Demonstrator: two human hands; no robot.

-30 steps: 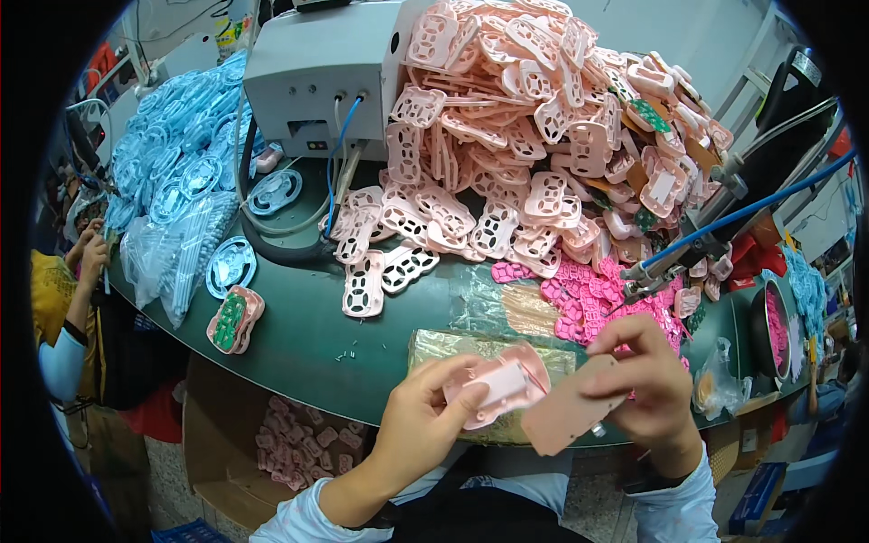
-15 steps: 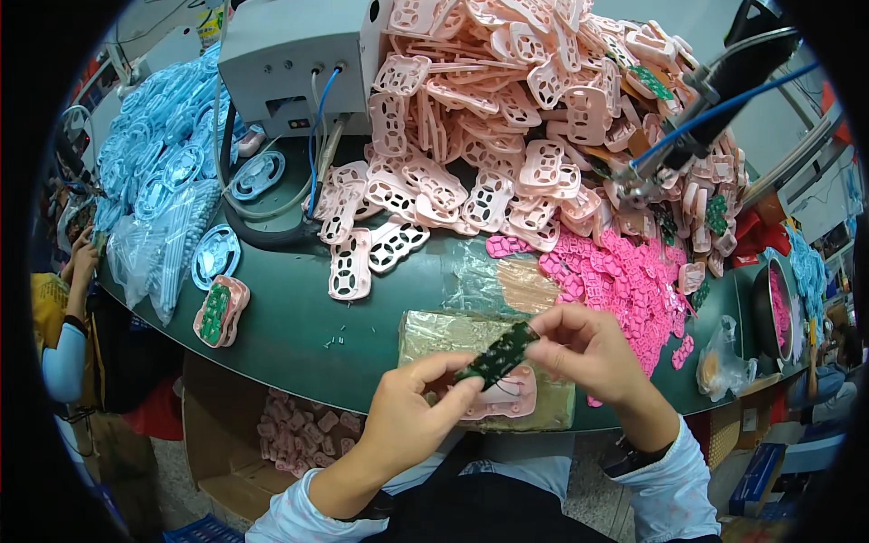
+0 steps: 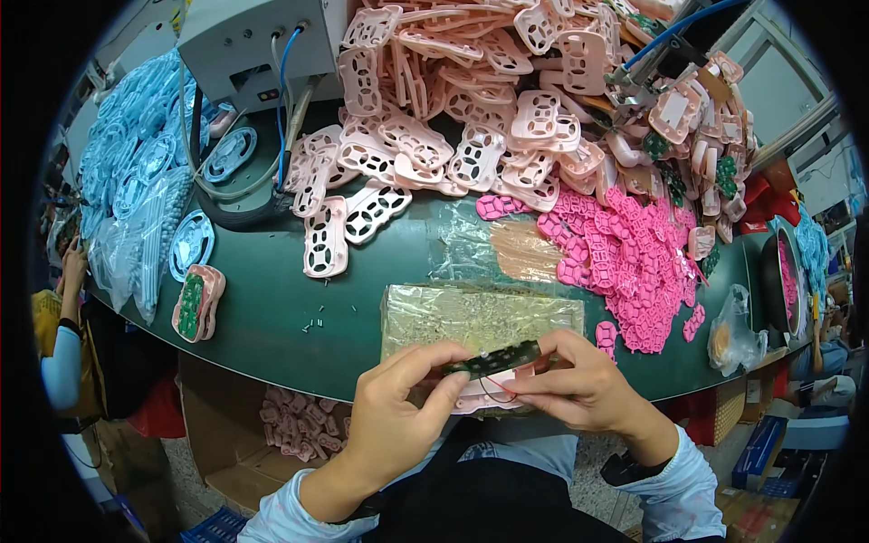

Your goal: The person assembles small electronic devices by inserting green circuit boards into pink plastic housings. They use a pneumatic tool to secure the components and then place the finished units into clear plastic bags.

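Note:
A dark green circuit board (image 3: pixel 493 360) is held up between my hands, tilted with its right end higher. My left hand (image 3: pixel 398 394) pinches the board's left end between thumb and fingers. My right hand (image 3: pixel 579 380) is closed at its right end, with the thumb beside a thin red wire (image 3: pixel 500 388). A dark wire also loops below the board. Directly underneath, a pale pink plastic shell (image 3: pixel 480 400) lies on a tape-wrapped block (image 3: pixel 480 312), partly hidden by my hands and the board.
Pale pink frames (image 3: pixel 475 154) pile up behind, with bright pink keypads (image 3: pixel 625 271) at right. A pink shell with a green board (image 3: pixel 190 306) and blue parts (image 3: pixel 136 172) lie left. A grey machine (image 3: pixel 258 54) stands behind; a plastic bag (image 3: pixel 735 335) sits far right.
The board has turned flatter and edge-on. My right fingers have shifted down beside the red wire, which now shows. The whole view has shifted slightly.

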